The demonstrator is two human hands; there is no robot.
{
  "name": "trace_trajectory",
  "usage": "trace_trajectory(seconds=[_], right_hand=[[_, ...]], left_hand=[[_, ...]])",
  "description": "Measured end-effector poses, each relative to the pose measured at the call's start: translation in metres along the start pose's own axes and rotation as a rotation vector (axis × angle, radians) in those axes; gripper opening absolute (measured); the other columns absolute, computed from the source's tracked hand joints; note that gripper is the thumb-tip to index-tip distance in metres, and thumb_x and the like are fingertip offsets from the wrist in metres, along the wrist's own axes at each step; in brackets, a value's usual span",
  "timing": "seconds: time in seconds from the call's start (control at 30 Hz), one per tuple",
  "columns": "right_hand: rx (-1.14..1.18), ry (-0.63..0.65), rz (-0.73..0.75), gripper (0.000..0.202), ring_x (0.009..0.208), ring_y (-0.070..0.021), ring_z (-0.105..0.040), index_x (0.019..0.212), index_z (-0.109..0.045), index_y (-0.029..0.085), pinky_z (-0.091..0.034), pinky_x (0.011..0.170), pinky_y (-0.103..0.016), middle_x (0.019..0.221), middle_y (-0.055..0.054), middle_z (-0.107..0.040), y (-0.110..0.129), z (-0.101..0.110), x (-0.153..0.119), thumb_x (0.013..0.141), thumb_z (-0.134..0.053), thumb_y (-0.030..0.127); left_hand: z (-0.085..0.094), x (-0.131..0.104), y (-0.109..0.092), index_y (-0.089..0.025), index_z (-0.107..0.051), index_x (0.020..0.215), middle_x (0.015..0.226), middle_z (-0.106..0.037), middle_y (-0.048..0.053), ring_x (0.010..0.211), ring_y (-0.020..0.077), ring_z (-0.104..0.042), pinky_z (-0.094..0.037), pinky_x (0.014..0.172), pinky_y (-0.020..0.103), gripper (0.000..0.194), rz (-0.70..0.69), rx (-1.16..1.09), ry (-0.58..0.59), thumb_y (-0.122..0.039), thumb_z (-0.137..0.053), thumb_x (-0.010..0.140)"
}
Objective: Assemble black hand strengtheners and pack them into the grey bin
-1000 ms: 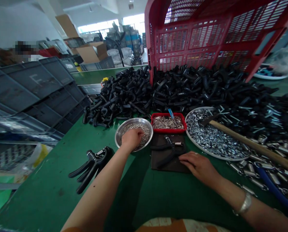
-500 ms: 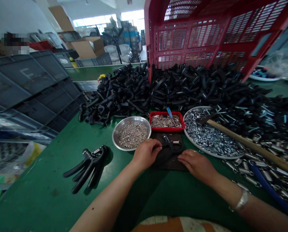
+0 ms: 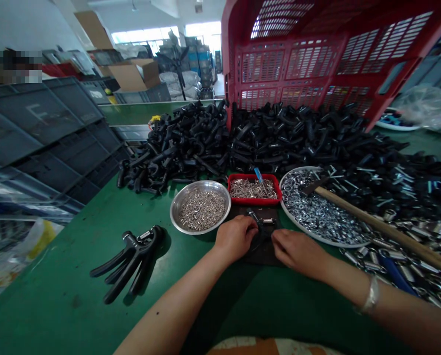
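My left hand is closed at the left side of a black part with a metal spring, which lies on a dark mat. My right hand has its fingers curled at the right side of the same part; what its fingertips hold is hidden. Just behind the mat stands a red tray of small metal pins with a blue-handled tool in it. A metal bowl of tiny parts sits behind my left hand. Black hand grips with a spring lie at the left.
A round tray of metal rings is at the right, with a wooden-handled hammer across it. Loose springs lie beyond. Black handles are heaped behind, under a tipped red crate. Grey crates stand left.
My left hand has moved right onto the black part and its fingers have closed. The fingers of my right hand have curled in closer. The view has shifted slightly.
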State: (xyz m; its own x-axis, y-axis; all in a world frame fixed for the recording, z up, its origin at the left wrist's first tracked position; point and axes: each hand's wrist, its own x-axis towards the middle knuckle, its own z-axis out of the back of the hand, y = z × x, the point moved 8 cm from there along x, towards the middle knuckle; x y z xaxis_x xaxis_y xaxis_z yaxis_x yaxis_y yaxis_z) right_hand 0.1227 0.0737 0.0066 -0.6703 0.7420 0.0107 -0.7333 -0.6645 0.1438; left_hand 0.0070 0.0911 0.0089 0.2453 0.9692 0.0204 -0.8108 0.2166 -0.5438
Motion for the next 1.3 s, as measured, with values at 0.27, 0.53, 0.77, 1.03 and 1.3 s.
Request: trace_trajectory(seconds=[0.27, 0.53, 0.77, 1.03, 1.3], right_hand=[[0.817, -0.440, -0.241, 0.016, 0.075, -0.0139, -0.055, 0.084, -0.054, 0.019, -0.044, 0.069, -0.025, 0.078, -0.002, -0.057, -0.043, 0.017, -0.004, 0.083, -0.046, 0.033], [1.049, -0.472, -0.314, 0.018, 0.079, -0.0156, -0.056, 0.084, -0.056, 0.018, -0.047, 0.069, -0.028, 0.078, -0.003, -0.059, -0.035, 0.007, 0.002, 0.080, -0.051, 0.035], [0.742, -0.537, -0.181, 0.014, 0.078, -0.0149, -0.057, 0.085, -0.059, 0.020, -0.047, 0.070, -0.029, 0.081, -0.004, -0.060, -0.026, 0.024, -0.004, 0.081, -0.050, 0.029], [0.216, -0.457, 0.114, 0.018, 0.082, -0.0166, -0.058, 0.092, -0.058, 0.019, -0.048, 0.073, -0.031, 0.086, -0.007, -0.064, -0.008, 0.037, -0.002, 0.085, -0.041, 0.022], [0.090, -0.426, 0.012, 0.019, 0.076, -0.0175, -0.056, 0.090, -0.053, 0.016, -0.046, 0.069, -0.030, 0.080, -0.009, -0.058, -0.028, 0.025, 0.006, 0.086, -0.035, 0.022]], left_hand=[[-0.030, 0.005, -0.013, -0.015, -0.056, 0.078, 0.065, -0.052, -0.003, 0.054, 0.0069, -0.047, -0.039, 0.054, 0.020, 0.016, 0.190, -0.898, 0.134, -0.031, -0.056, 0.073], [-0.051, 0.001, -0.014, -0.013, -0.053, 0.074, 0.059, -0.046, -0.006, 0.045, 0.0008, -0.039, -0.032, 0.044, 0.015, 0.039, 0.454, -1.443, 0.253, -0.037, -0.074, 0.052], [-0.053, 0.000, -0.016, -0.011, -0.054, 0.071, 0.058, -0.042, -0.006, 0.044, -0.0002, -0.037, -0.026, 0.041, 0.013, 0.031, 0.476, -1.579, 0.331, -0.030, -0.073, 0.056], [-0.056, 0.000, -0.012, -0.011, -0.054, 0.070, 0.062, -0.045, -0.005, 0.045, -0.0004, -0.037, -0.025, 0.041, 0.012, 0.023, 0.496, -1.594, 0.398, -0.025, -0.070, 0.061], [-0.040, 0.007, -0.003, -0.015, -0.053, 0.075, 0.061, -0.046, -0.004, 0.049, 0.0044, -0.040, -0.034, 0.049, 0.017, 0.018, 0.340, -1.086, 0.221, -0.032, -0.058, 0.072]])
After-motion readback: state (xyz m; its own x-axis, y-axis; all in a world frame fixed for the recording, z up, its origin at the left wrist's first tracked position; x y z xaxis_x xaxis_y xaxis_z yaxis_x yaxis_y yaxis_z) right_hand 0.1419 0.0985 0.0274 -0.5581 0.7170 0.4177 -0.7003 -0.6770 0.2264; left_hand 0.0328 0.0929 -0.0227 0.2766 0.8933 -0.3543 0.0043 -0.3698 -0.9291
